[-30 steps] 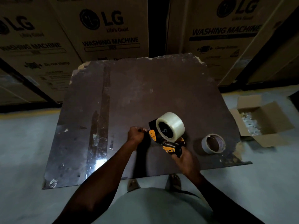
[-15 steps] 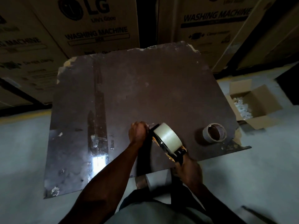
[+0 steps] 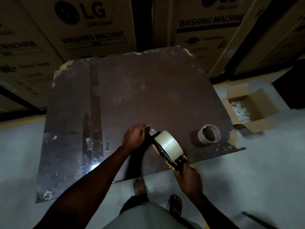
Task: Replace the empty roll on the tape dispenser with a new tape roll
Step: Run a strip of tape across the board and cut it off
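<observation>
While blurred, left hand (image 3: pixel 134 138) hides tape end

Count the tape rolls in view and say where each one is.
2. A full clear roll sits mounted on the tape dispenser; an empty core lies on the board to its right. None appears hidden.

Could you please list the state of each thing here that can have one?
new tape roll: mounted on the dispenser
tape dispenser: held by its handle
empty roll: lying on the board, off the dispenser
cardboard box: flaps open
left hand: pinching tape end
right hand: gripping the handle
</observation>
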Motion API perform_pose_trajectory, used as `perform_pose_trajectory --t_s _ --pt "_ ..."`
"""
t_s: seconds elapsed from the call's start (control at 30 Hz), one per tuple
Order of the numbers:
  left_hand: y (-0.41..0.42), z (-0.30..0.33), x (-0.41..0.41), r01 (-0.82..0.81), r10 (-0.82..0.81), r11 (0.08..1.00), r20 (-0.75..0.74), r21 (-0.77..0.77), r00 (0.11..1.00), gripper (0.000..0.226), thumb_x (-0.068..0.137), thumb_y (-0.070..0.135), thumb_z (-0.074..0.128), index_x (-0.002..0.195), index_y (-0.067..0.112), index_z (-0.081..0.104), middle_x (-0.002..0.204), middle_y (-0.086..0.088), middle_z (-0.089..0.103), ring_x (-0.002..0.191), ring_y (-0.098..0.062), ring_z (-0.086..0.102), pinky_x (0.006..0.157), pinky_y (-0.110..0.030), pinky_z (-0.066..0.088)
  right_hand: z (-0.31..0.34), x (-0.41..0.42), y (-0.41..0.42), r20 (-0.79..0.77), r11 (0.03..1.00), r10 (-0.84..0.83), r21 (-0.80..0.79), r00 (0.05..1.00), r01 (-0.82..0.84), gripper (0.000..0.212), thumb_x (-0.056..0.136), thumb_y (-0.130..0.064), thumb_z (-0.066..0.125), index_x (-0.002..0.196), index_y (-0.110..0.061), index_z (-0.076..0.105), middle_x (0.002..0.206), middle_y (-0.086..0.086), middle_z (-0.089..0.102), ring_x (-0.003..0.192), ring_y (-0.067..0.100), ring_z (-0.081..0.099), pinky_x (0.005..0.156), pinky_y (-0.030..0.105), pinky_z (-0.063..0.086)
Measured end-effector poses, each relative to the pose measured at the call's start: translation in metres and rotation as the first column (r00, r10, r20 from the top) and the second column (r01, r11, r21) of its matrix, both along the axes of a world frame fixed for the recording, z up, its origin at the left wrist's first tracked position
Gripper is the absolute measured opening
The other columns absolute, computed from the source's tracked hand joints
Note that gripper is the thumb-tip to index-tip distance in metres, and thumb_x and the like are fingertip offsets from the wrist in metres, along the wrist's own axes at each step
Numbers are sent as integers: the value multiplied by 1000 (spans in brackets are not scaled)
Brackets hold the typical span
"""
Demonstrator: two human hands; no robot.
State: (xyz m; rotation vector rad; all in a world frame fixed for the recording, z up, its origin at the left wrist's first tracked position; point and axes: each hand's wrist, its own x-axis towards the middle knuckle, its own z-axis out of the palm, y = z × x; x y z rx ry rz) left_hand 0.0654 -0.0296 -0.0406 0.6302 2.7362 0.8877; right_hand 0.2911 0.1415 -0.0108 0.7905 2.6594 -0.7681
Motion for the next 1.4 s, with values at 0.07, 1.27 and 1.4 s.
perform_pose_trajectory --t_s 0.07,1.27,1.4 --pt "-10 -10 8 333 -328 909 60 -252 943 59 89 31 39 147 24 40 156 -8 40 144 -31 36 114 -49 28 -3 0 1 42 1000 8 -2 999 -8 41 92 -41 56 117 -7 57 109 19 70 106 38 65 80 40 50" --pt "22 -42 113 572 -699 580 6 -579 715 85 88 44 49 157 16 8 166 -6 14 153 -30 13 114 -69 16 -35 109 76 77 939 -55 -336 995 78 13 79 -22 75 82 -20 63 76 -2 67 65 11 62 60 24 46" --pt "24 -42 118 565 -698 563 19 -604 715 81 91 29 48 157 18 2 168 -2 2 153 -30 2 111 -75 6 -37 112 69 83 938 -113 -319 990 134 14 77 -21 75 75 -19 61 70 1 65 61 16 60 58 28 46"
